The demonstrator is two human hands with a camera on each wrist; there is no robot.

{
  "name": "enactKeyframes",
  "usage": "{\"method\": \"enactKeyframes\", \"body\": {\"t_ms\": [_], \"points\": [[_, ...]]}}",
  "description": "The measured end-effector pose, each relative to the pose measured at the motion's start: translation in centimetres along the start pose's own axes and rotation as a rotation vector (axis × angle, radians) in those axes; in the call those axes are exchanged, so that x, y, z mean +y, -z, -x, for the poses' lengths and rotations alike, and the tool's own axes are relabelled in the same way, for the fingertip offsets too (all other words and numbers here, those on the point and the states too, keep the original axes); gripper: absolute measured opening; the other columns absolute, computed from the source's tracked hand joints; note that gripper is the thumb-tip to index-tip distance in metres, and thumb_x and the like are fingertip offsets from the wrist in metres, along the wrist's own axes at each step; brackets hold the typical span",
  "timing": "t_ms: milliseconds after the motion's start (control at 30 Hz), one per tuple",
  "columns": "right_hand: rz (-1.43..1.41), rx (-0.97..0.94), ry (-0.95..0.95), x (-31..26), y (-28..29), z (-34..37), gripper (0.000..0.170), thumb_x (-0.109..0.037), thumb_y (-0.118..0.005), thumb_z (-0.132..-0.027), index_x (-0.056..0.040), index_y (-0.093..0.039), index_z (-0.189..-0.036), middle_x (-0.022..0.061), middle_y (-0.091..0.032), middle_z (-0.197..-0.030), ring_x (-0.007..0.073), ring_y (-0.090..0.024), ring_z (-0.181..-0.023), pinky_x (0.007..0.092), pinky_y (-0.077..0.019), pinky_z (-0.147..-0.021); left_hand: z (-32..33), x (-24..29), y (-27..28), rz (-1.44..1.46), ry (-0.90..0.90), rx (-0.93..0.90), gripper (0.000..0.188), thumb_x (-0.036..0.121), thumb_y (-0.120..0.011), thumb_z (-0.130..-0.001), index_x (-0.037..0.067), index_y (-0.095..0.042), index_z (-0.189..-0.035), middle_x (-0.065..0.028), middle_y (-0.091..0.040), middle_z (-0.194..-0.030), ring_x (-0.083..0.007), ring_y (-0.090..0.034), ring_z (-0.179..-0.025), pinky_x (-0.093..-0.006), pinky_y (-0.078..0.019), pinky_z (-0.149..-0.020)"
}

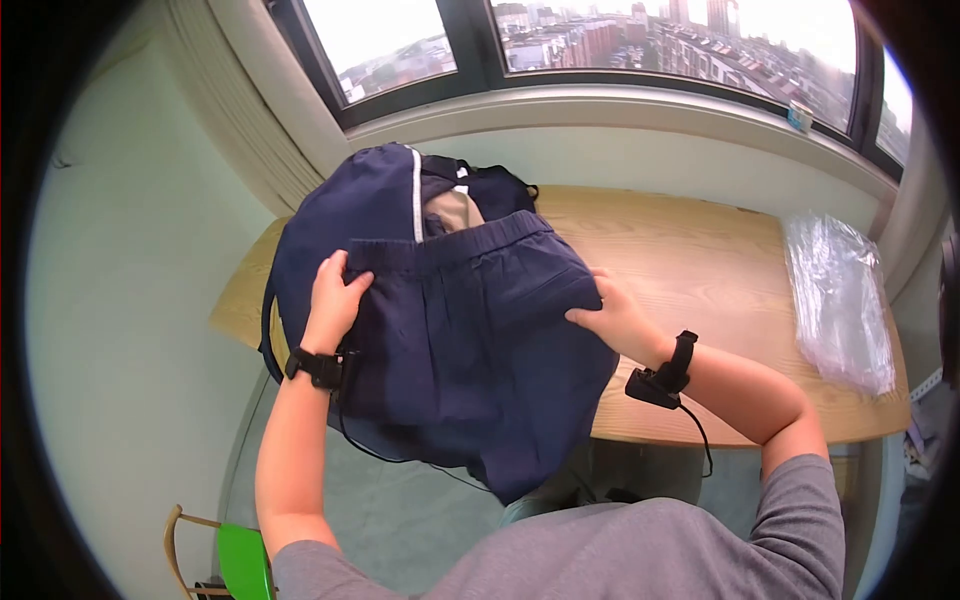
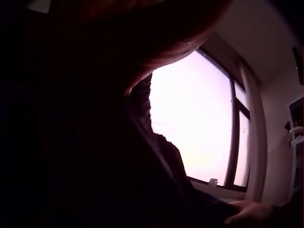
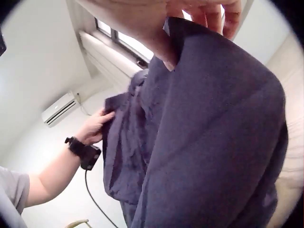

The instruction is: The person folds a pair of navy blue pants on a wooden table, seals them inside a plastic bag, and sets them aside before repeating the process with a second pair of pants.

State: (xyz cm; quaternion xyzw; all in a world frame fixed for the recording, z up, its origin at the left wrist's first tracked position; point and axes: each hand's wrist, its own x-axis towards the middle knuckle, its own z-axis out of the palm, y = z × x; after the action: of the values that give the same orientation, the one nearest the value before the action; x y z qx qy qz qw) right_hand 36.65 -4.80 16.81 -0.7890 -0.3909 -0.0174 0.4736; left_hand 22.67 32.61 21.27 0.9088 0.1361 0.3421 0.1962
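Plain dark navy across the wide, elastic-waisted cloth garment (image 1: 450, 340), turning purplish in the right wrist view and nearly black in the left. Navy too on the large cloth item (image 1: 345, 200) behind, edged by one narrow white stripe (image 1: 417, 195), with beige on the inner patch (image 1: 455, 210) and black beyond. Light tan with fine grain over the wooden surface (image 1: 680, 270); clear with whitish glints in the plastic packaging (image 1: 840, 310). Plain grey on the cloth shirt (image 1: 640, 550), black on the wrist straps (image 1: 320, 368), bright green on the chair panel (image 1: 245, 560), cream on the curtain (image 1: 225, 90).
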Motion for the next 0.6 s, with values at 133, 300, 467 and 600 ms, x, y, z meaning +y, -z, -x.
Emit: {"method": "enactKeyframes", "body": {"t_ms": [133,300,467,600], "points": [[-0.2,0.102,-0.268,1.0,1.9,1.2,0.037,-0.012,-0.073,-0.075,0.0039,-0.062,-0.107,0.0149,-0.054,-0.121,0.0263,-0.053,-0.113,0.0347,-0.0424,-0.096,1.7,9.2,1.7,0.479,-0.196,0.256,0.016,0.005,-0.06,-0.089,-0.002,-0.051,-0.099,-0.008,-0.058,-0.088,-0.0144,-0.052,-0.082,-0.025,-0.0422,-0.078],[-0.741,-0.118,-0.3,3.1,3.2,2.3,0.09,-0.007,-0.076,-0.074,-0.0028,-0.022,-0.145,0.0188,-0.044,-0.136,0.0253,-0.043,-0.127,0.0331,-0.0344,-0.106,7.2,15.3,4.0,0.723,-0.319,-0.079,0.018,-0.001,-0.057,-0.09,0.003,-0.046,-0.104,-0.0123,-0.063,-0.1,-0.0162,-0.059,-0.093,-0.0269,-0.0446,-0.087],[-0.764,-0.258,-0.224,3.4,5.9,3.3,0.107,-0.02,-0.081,-0.07,-0.0052,-0.012,-0.15,0.0184,-0.023,-0.152,0.0248,-0.022,-0.141,0.0404,-0.0166,-0.115,10.6,16.0,4.9,0.892,-0.317,-0.309,0.02,0.004,-0.058,-0.092,0.004,-0.04,-0.102,-0.0204,-0.064,-0.097,-0.0231,-0.065,-0.089,-0.0324,-0.0514,-0.081],[-0.859,-0.379,-0.093,0.9,6.3,2.8,0.109,-0.025,-0.083,-0.067,-0.0029,-0.014,-0.149,0.016,-0.025,-0.152,0.0235,-0.024,-0.141,0.0368,-0.018,-0.115,11.2,15.6,5.3,0.886,-0.293,-0.333,0.024,0.008,-0.06,-0.092,0.004,-0.04,-0.102,-0.0207,-0.064,-0.096,-0.0239,-0.065,-0.088,-0.0324,-0.0527,-0.08]]}}
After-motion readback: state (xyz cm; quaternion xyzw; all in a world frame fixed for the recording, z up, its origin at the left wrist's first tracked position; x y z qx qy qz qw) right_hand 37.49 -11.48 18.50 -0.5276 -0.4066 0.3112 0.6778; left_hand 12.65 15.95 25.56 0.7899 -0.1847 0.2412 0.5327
